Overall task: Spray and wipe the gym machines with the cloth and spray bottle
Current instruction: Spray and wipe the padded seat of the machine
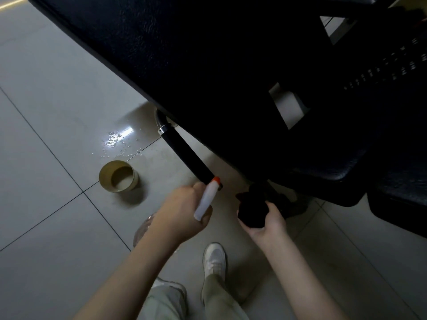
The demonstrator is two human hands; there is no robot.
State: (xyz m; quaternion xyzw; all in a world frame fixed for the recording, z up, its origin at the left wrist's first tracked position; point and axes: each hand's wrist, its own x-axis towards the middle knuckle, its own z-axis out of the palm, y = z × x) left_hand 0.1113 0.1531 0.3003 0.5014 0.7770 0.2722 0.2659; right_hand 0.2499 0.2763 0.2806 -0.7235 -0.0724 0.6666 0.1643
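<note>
The left hand (184,211) has its fingers curled round the spray bottle (205,199). Its orange tip sits right at the end of the black handle (184,153) of the gym machine (208,54). The right hand (265,225) holds the dark cloth (253,209) in its fingers, just beside. A puddle (116,138) shines on the floor (46,112). The person could step there and slip. Spray that misses the handle could make it wetter. I see no words to read.
</note>
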